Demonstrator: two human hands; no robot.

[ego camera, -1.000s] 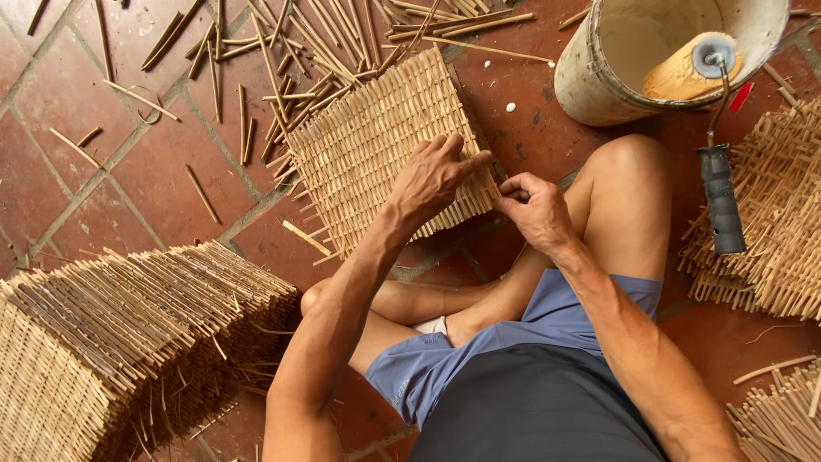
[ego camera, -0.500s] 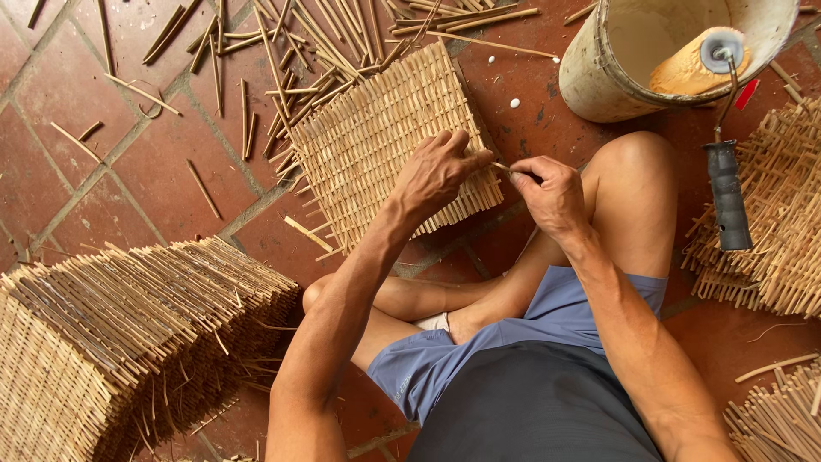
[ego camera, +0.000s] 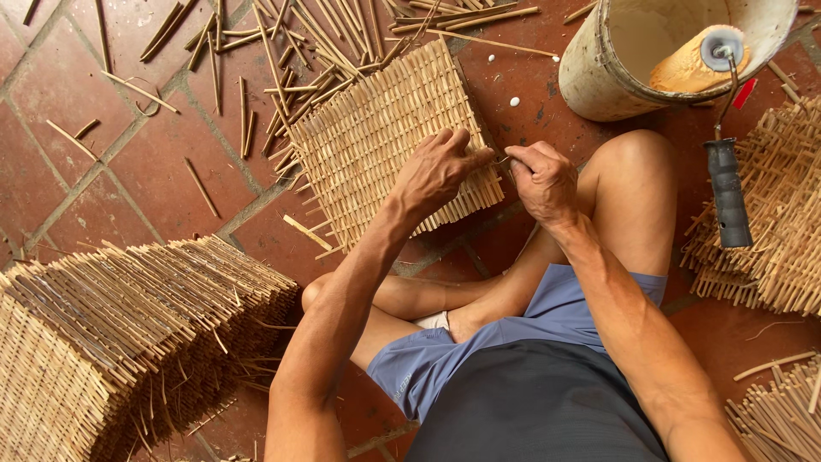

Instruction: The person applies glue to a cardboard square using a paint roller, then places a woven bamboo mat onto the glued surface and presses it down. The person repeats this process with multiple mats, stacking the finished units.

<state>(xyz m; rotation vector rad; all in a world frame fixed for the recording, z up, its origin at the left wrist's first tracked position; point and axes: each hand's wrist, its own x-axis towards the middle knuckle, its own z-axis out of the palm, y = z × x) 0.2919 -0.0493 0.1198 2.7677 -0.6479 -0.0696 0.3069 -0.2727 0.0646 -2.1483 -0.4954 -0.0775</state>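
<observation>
A square woven bamboo mat [ego camera: 376, 137] lies on the red tile floor in front of my crossed legs. My left hand [ego camera: 438, 171] rests on the mat's near right corner, fingers curled over its edge and pressing it down. My right hand [ego camera: 544, 178] is closed beside that same corner, pinching a thin strand [ego camera: 503, 158] that sticks out of the mat's edge. The two hands almost touch.
A stack of finished woven mats [ego camera: 111, 334] stands at the lower left. Loose bamboo sticks [ego camera: 291, 51] litter the floor beyond the mat. A pale bucket [ego camera: 599, 68] holds a paint roller [ego camera: 714, 60] with a black handle. More woven pieces [ego camera: 782, 214] lie at the right.
The right hand has drawn slightly away from the mat's corner with the strand pinched; the left hand stays on the mat. The view has shifted a little.
</observation>
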